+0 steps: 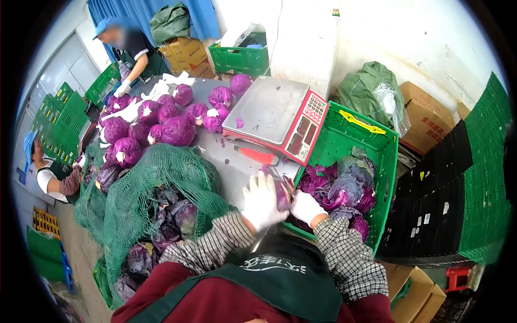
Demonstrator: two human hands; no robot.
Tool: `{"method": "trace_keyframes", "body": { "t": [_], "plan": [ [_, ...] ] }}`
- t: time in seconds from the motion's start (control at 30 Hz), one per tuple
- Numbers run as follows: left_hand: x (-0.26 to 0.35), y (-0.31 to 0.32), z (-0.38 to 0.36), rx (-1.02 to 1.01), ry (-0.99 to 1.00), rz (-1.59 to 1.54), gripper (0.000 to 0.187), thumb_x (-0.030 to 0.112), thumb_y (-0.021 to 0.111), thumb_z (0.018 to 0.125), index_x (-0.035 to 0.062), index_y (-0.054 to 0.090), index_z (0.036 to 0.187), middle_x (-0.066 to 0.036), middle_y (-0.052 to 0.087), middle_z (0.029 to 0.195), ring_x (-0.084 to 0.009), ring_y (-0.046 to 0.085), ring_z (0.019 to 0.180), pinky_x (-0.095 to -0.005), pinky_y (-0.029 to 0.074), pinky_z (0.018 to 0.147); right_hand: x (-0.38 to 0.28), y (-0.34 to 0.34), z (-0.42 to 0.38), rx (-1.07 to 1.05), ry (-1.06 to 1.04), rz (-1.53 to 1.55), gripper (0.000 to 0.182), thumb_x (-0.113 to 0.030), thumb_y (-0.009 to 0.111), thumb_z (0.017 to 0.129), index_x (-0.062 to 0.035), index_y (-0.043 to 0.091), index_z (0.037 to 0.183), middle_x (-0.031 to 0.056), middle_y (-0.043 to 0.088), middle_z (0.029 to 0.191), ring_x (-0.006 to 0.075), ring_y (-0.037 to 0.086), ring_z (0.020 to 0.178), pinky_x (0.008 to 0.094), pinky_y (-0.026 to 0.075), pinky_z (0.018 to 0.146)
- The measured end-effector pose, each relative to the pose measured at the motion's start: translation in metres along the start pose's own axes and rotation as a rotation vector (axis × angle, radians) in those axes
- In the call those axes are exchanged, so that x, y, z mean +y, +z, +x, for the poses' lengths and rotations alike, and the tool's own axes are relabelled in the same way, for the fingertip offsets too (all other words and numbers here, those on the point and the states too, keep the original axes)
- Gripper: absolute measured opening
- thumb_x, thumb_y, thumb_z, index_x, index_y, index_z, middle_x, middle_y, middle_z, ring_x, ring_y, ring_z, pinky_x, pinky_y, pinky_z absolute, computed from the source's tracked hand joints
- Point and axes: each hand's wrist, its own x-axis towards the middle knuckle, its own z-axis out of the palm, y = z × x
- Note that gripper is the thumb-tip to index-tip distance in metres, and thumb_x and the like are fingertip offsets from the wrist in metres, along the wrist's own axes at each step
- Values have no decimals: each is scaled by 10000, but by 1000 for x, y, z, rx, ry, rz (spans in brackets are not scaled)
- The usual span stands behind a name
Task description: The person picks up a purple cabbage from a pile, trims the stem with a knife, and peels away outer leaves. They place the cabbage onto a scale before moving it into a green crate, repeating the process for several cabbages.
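Green plastic crate (344,132) of purple trimmings sat at 3 o'clock. Left white-gloved hand (262,202) and right white-gloved hand (306,206) both gripped a small purple cabbage (283,195) (btwn them), at the crate's near edge, w/ a knife blade (279,173) at 12.

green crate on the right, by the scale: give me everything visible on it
The green crate is an open-top plastic bin with perforated lattice walls and a yellow handle bar on its far rim. It sits upright, slightly angled, right of the scale, whose corner reaches its near-left rim. Loose purple and grey-green cabbage leaves fill its lower part. The left hand and right hand, both white-gloved, hold a red cabbage at its near-left edge.
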Motion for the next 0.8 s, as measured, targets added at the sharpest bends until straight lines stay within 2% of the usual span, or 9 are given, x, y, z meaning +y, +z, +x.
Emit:
{"method": "trace_keyframes", "body": {
  "t": [0.07, 0.1, 0.17, 0.23, 0.27, 0.47, 0.5, 0.57, 0.8],
  "plan": [
    [2, 16, -24, 127, 173, -4, 951, 410, 790, 549, -50, 413, 1290, -278, 385, 1358, -447, 363, 1270, -591, 338, 985, 15, 19, -7, 66, -37, 58, 289, -224, 542, 884, 54, 577, 960, 303, 633, 841, 464, 631, 821, 508, 518, 732],
    [1, 22, -30, 246, 221, -8, 957, 419, 804, 533, -24, 423, 1292, -275, 389, 1352, -449, 361, 1272, -572, 321, 1005, 51, 60, 5, 242, -479, 167, 270, -210, 518, 914, 39, 571, 1004, 241, 630, 792, 474, 611, 738, 492, 524, 733],
    [-24, 12, -32, 252, 144, -188, 945, 379, 839, 501, -38, 458, 1259, -263, 431, 1288, -416, 421, 1222, -458, 379, 1006, 69, 95, -4, 582, -641, 173, 212, -162, 523, 939, 2, 566, 1067, 134, 607, 763, 344, 590, 562, 406, 532, 580],
    [-53, -13, -32, -13, -4, -668, 1021, 386, 839, 542, -68, 387, 1338, -280, 387, 1374, -413, 358, 1307, -448, 323, 1080, 35, 66, -45, 36, 172, 1075, 215, -121, 552, 937, -38, 550, 1135, 60, 581, 765, 162, 536, 474, 274, 461, 442],
    [-79, 35, -51, 251, -74, -610, 1064, 410, 850, 553, -75, 355, 1360, -277, 370, 1385, -388, 353, 1319, -414, 314, 1104, 29, 59, -49, 68, 145, 1118, 267, -126, 571, 940, -49, 519, 1189, 19, 575, 768, 57, 482, 455, 191, 385, 392],
    [-50, 32, -46, 314, 167, -451, 1115, 400, 858, 566, -35, 291, 1422, -275, 313, 1423, -430, 299, 1336, -489, 265, 1118, 6, 54, -26, 364, -595, 417, 458, -124, 566, 946, -18, 428, 1370, 112, 554, 1087, 173, 524, 923, 287, 437, 795],
    [-47, 32, -46, 324, 203, -464, 1126, 400, 858, 568, -29, 276, 1430, -277, 306, 1426, -434, 292, 1338, -498, 259, 1117, -2, 24, -42, 410, -702, -223, 475, -72, 547, 939, -6, 410, 1389, 204, 527, 1305, 282, 506, 1245, 342, 410, 1053],
    [-46, 16, -44, 186, 155, -377, 1166, 451, 855, 560, -32, 257, 1438, -289, 311, 1410, -445, 315, 1314, -500, 272, 1108, -5, 19, -48, 169, -521, 445, 482, -107, 534, 894, 33, 431, 1345, 257, 466, 1353, 364, 486, 1244, 395, 406, 1052],
    [-35, 7, -39, 95, 22, -251, 1121, 496, 842, 535, -37, 349, 1390, -330, 343, 1364, -461, 353, 1276, -509, 304, 1085, 4, 34, -49, 281, -671, 193, 462, -7, 549, 793, 120, 441, 1224, 316, 416, 1358, 432, 483, 1223, 442, 429, 1034]
  ]
}}
